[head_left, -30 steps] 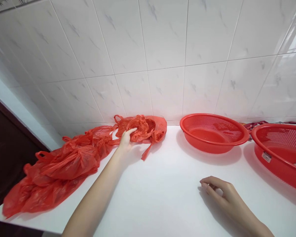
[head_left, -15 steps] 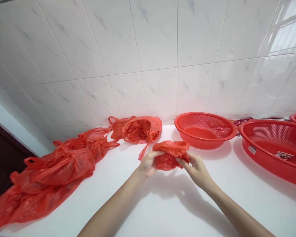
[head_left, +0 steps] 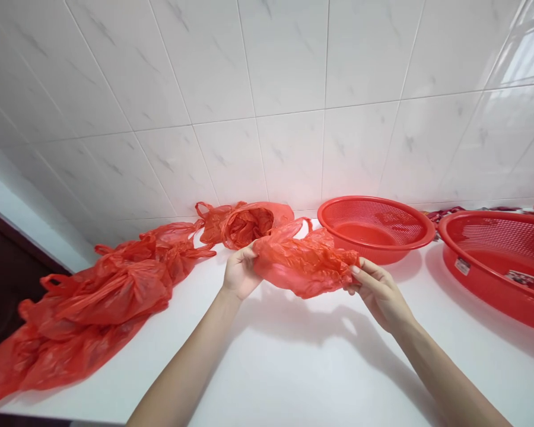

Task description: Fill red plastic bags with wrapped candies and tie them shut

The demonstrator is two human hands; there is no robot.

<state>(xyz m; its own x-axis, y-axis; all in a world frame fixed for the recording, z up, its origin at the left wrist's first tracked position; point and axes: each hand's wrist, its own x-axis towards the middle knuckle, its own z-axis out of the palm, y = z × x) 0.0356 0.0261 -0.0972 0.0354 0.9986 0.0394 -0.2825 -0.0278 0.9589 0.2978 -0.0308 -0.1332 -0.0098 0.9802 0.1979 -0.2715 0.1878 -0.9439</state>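
A crumpled red plastic bag (head_left: 305, 264) is stretched between my two hands, above the white surface. My left hand (head_left: 241, 271) grips its left end, the fingertips partly hidden behind the thin plastic. At the other end, my right hand (head_left: 377, 289) pinches the bag between thumb and fingers. Just behind the held bag lies a red bag (head_left: 282, 212) with its mouth spread and more crumpled red plastic inside. The red colander (head_left: 376, 228) stands behind my right hand, not touched by it.
A long heap of red plastic bags (head_left: 111, 302) covers the left of the white tabletop (head_left: 302, 379). On the right sits a larger red basket (head_left: 489, 290) with a label on its side. Patterned cloth (head_left: 445, 214) lies by the tiled wall (head_left: 289, 142).
My hands have moved apart, and the bunched red bag between them is now drawn out wider. The view has shifted slightly.
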